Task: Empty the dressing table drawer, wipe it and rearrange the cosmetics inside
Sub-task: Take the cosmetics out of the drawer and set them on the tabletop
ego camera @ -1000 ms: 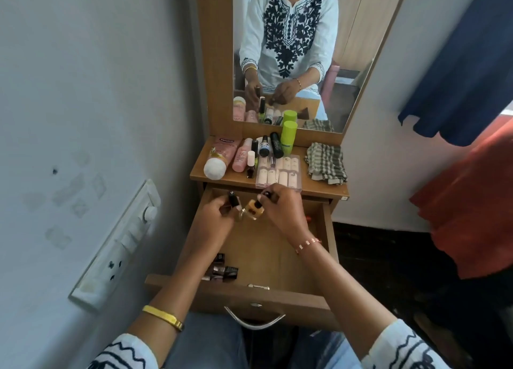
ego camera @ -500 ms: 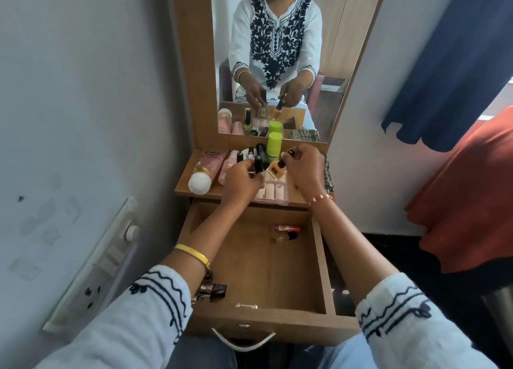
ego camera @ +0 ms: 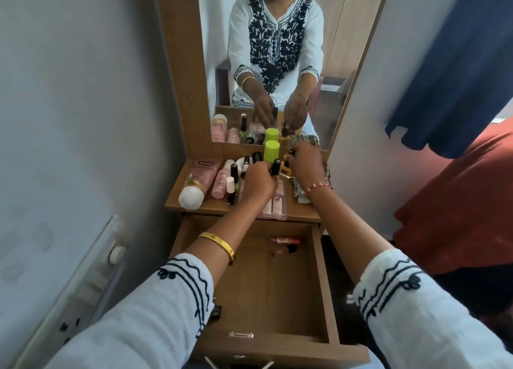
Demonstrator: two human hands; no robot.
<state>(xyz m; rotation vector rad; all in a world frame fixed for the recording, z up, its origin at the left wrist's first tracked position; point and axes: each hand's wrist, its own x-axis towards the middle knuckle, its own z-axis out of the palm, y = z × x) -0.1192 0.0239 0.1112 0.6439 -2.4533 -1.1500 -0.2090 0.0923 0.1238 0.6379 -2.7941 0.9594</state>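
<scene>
The wooden drawer (ego camera: 323, 285) stands pulled open below the dressing table top (ego camera: 177, 199). Both my hands are up over the table top. My left hand (ego camera: 259, 181) pinches a small bottle with a black cap (ego camera: 275, 166). My right hand (ego camera: 306, 164) grips an amber bottle with a black cap (ego camera: 283, 169), held low beside the green-capped bottle (ego camera: 271, 150). Inside the drawer lie a red lipstick (ego camera: 286, 241) and a small dark bottle (ego camera: 283, 251) at the back right, and a dark item (ego camera: 216, 311) near the left wall, partly hidden by my sleeve.
Pink tubes (ego camera: 200, 180), small bottles and a clear case of pale sticks (ego camera: 273, 205) crowd the table top. A checked cloth (ego camera: 301, 193) lies at its right, under my right wrist. A mirror (ego camera: 277, 63) rises behind. A wall switchboard (ego camera: 83, 291) is at the left.
Both hands rose from above the drawer to the table top, carrying the two small bottles toward the green-capped bottle. The camera tilted forward, showing more of the drawer.
</scene>
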